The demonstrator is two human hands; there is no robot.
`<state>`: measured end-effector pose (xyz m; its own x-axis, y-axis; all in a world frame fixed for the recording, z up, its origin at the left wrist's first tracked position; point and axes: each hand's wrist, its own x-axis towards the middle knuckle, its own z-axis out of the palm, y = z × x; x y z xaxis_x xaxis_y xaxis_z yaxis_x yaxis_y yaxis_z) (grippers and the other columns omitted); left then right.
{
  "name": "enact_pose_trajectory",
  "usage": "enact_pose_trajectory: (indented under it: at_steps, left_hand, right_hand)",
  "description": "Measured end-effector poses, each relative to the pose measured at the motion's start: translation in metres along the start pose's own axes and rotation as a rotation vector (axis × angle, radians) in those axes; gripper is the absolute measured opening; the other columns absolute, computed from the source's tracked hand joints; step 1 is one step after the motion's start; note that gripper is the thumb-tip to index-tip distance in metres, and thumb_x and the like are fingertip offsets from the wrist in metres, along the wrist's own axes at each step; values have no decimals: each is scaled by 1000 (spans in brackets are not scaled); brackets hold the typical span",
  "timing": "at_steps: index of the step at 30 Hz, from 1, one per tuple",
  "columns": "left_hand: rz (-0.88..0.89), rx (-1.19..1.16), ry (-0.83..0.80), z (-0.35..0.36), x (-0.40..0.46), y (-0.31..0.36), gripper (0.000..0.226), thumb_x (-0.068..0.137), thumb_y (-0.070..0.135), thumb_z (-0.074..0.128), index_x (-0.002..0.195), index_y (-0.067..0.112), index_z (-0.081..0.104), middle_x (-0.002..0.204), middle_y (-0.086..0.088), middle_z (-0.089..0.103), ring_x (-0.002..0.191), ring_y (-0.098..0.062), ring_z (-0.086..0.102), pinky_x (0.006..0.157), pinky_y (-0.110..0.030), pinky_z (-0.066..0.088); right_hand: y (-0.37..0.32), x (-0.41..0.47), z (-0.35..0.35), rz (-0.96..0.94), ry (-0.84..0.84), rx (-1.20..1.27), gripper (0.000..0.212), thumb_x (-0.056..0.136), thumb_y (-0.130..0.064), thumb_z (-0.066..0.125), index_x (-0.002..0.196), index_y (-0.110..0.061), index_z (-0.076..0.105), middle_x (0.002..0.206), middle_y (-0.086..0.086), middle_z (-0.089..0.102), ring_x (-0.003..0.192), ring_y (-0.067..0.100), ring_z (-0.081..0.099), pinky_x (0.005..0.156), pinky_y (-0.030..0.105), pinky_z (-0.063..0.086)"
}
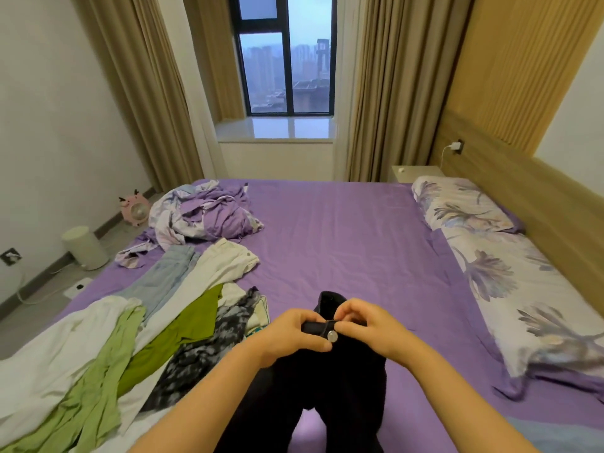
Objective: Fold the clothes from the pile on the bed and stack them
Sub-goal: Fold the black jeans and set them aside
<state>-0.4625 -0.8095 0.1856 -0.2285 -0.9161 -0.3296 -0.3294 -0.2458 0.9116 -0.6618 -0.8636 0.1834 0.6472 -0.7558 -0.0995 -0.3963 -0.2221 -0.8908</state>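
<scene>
- Near the bed's (343, 230) near edge, at its middle, a pair of black trousers (330, 380) is held up by the waistband, with the legs trailing down toward the person
- The waistband is gripped in the curled fingers of the left hand (302, 331), just beside a silver button (332, 336)
- The band's other end is pinched between thumb and fingertips of the right hand (366, 325); the two ends are brought together at the button, so fastening before folding is judged to be the step in hand
- A shut waistband would probably let the trousers be laid flat and folded evenly
- Along the bed's left edge the unfolded pile is spread: green garments (108, 380), white garments (209, 276), a pale blue piece (163, 279) and a black-and-white mottled piece (209, 348)
- No folded stack can be seen, so the task is judged to be at an early stage
- At the far left corner a crumpled purple and floral quilt (202, 214) is heaped; along the right edge floral pillows (483, 256) are laid
- The middle of the purple sheet is left bare, and nothing is seen to stand in the way of laying the trousers there
</scene>
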Motion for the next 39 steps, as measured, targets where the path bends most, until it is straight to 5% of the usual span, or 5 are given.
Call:
enact_pose_trajectory:
  at_steps: [7,19,24,29,39]
  left_hand:
    - [91,97,123,-1,-11,5,19,82,29,75,93,15,71,75,-1,59,70,-12,55,68,-26,44]
    - [-204,1622,-109,-49,-32,-17,48,86,50,62,108,8,64,105,-12,64,105,-31,51,85,-39,35]
    - [-165,1620,47,-90,-49,-21,41,83,46,63,111,18,61,111,-2,64,122,-24,39,114,-49,12]
    - [-172,1450,271,-98,-52,-9,33,96,42,49,107,13,59,111,-7,64,112,-28,53,97,-38,35]
    - [-47,543,375,-107,-64,27,41,84,5,67,120,23,55,106,4,48,95,-14,48,69,-18,41]
  right_hand:
    - [7,-1,-20,-40,-109,-263,16,85,-45,66,84,-30,60,70,-15,59,63,-3,52,59,14,39]
    - [31,-2,-27,-188,-57,-1187,34,86,-54,58,83,-22,48,73,-8,48,92,19,54,115,47,20]
    - [35,1,-39,-115,102,-837,31,83,-42,70,89,-13,61,147,5,36,139,29,31,105,39,36]
    - [35,12,-41,70,247,-299,21,81,-18,73,74,-22,54,73,-7,59,75,21,59,53,13,39]
    - [10,25,-58,175,398,165,41,77,-2,74,115,-9,59,111,5,65,92,19,63,78,32,51]
